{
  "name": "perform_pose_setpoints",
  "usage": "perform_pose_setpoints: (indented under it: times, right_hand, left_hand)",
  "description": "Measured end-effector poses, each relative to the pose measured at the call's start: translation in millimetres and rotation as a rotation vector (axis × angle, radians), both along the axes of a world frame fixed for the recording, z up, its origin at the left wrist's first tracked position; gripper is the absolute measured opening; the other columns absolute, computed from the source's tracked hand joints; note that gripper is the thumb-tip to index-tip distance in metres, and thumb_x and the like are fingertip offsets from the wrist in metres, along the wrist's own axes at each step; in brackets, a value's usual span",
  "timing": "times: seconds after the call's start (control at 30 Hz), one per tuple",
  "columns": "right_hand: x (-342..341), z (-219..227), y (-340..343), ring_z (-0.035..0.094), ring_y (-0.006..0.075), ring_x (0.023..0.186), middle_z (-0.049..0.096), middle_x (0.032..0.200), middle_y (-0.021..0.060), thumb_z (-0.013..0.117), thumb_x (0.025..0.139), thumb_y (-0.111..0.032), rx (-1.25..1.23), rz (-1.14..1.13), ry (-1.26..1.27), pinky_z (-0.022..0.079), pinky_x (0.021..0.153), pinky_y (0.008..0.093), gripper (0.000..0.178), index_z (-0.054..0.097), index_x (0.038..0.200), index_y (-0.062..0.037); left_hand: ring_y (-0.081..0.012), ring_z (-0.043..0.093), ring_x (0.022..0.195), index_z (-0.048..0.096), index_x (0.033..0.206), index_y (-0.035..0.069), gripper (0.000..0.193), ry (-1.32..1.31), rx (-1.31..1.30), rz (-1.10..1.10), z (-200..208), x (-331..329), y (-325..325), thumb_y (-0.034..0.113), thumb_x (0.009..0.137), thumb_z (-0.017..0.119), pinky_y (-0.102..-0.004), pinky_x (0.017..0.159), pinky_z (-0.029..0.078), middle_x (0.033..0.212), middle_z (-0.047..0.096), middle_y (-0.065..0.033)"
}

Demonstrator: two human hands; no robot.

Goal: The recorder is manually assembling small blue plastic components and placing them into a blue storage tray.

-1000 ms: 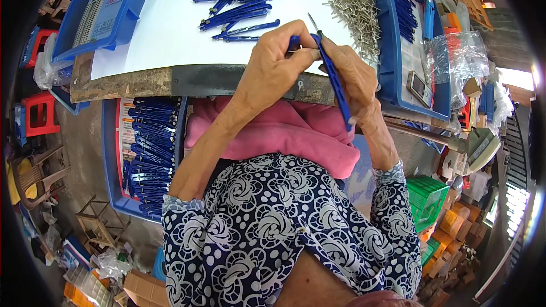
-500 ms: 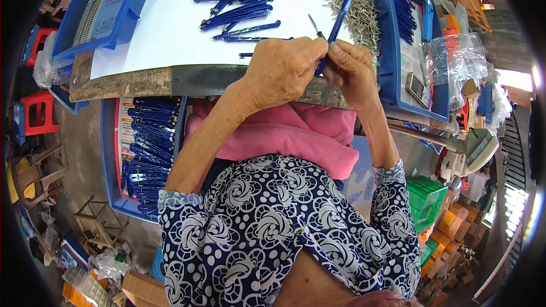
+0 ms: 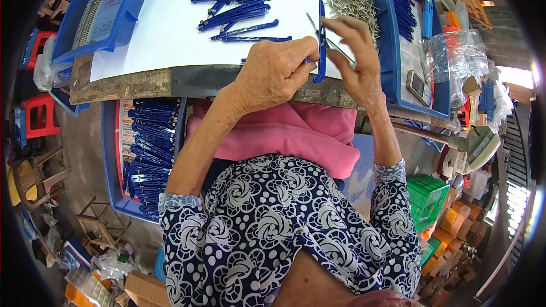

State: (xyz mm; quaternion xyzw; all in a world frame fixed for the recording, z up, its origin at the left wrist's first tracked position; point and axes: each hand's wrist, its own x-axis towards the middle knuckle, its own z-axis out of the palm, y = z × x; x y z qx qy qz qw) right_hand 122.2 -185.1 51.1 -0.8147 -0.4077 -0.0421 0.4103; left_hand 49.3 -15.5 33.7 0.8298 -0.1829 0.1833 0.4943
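Observation:
My left hand [image 3: 276, 74] is closed, its thumb and forefinger pinching a slim blue strip [image 3: 322, 51] that stands almost upright at the table's front edge. Just right of the strip, my right hand [image 3: 359, 59] has its fingers spread. A thin metal rod [image 3: 341, 52] runs from behind the strip toward the gap between my right thumb and fingers; I cannot tell whether they touch it. Another thin pointed metal piece [image 3: 310, 21] sticks up left of the strip. Several similar long blue pieces [image 3: 239, 14] lie piled on the white sheet [image 3: 170, 17] beyond my left hand.
Small silver metal parts [image 3: 350, 3] are heaped beyond my right hand. The blue tray [image 3: 384, 59] at right holds blue strips and a phone [image 3: 418, 88]. At left stands another blue tray [image 3: 122, 31]; a lower blue bin [image 3: 111, 165] contains many blue pieces. Pink cloth [image 3: 273, 136] covers my lap.
My right hand has let go of the blue strip and moved right, its fingers spreading. The strip has turned from slanted to nearly upright. My left hand has stayed almost in place.

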Motion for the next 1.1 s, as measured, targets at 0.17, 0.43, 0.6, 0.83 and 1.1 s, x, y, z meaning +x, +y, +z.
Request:
perform_pose_setpoints:
  times: [0.17, 0.43, 0.6, 0.83, 1.1]
  right_hand:
    - [9.0, -2.0, 4.7, 0.046, 0.0258, 0.105, 0.055, 0.108, 0.0084, 0.054, 0.07, 0.004, -0.138, 0.178, -0.421, 0.037, 0.09, 0.0342, 0.037, 0.057, 0.105, -0.0051]
    - [-20.3, -20.2, 2.7, 0.055, 0.0206, 0.068, 0.056, 0.075, 0.0081, 0.058, 0.079, -0.004, 0.061, 0.073, 0.197, 0.041, 0.062, 0.0274, 0.014, 0.059, 0.093, -0.0041]
    - [-25.0, -17.3, 6.5, 0.05, 0.0099, 0.058, 0.054, 0.068, 0.0031, 0.049, 0.089, -0.014, 0.288, 0.129, 0.795, 0.037, 0.05, 0.0219, 0.019, 0.057, 0.094, 0.0019]
    - [-23.2, -16.0, 11.2, 0.039, 0.0038, 0.053, 0.05, 0.067, 0.0015, 0.046, 0.09, -0.017, 0.345, 0.13, 0.937, 0.027, 0.045, 0.0166, 0.026, 0.053, 0.101, 0.0051]
    - [-37.8, -8.4, 30.3, 0.036, 0.0027, 0.05, 0.043, 0.057, -0.0033, 0.049, 0.087, -0.009, 0.379, -0.123, 0.784, 0.028, 0.044, 0.0186, 0.014, 0.059, 0.088, 0.001]
  left_hand:
    - [-0.0129, 0.046, 0.049, 0.051, 0.08, 0.002, 0.007, 0.065, -0.166, -0.037, -3.6, -1.7, -1.5, 0.002, 0.077, 0.056, -0.0247, 0.046, 0.035, 0.06, 0.05, -0.0041]
    - [-0.0023, 0.038, 0.059, 0.05, 0.08, 0.002, 0.007, 0.276, -0.47, 0.011, 6.8, -6.2, -2.8, 0.005, 0.08, 0.056, -0.0165, 0.051, 0.031, 0.068, 0.045, 0.0041]
    - [-0.0006, 0.036, 0.06, 0.05, 0.08, 0.004, 0.009, 0.397, -0.791, -0.116, 7.8, -4.4, -4.8, 0.008, 0.081, 0.057, -0.0156, 0.052, 0.029, 0.069, 0.045, 0.0049]
    - [-0.0021, 0.039, 0.063, 0.049, 0.083, 0.003, 0.008, 0.444, -0.663, 0.005, -4.7, -1.1, -4.7, 0.009, 0.083, 0.055, -0.0161, 0.056, 0.033, 0.071, 0.048, 0.0029]
    - [-0.0126, 0.047, 0.046, 0.046, 0.081, 0.002, 0.009, 0.115, -0.455, 0.277, -8.7, 2.5, -19.8, 0.007, 0.082, 0.053, -0.0275, 0.044, 0.038, 0.055, 0.05, -0.0066]
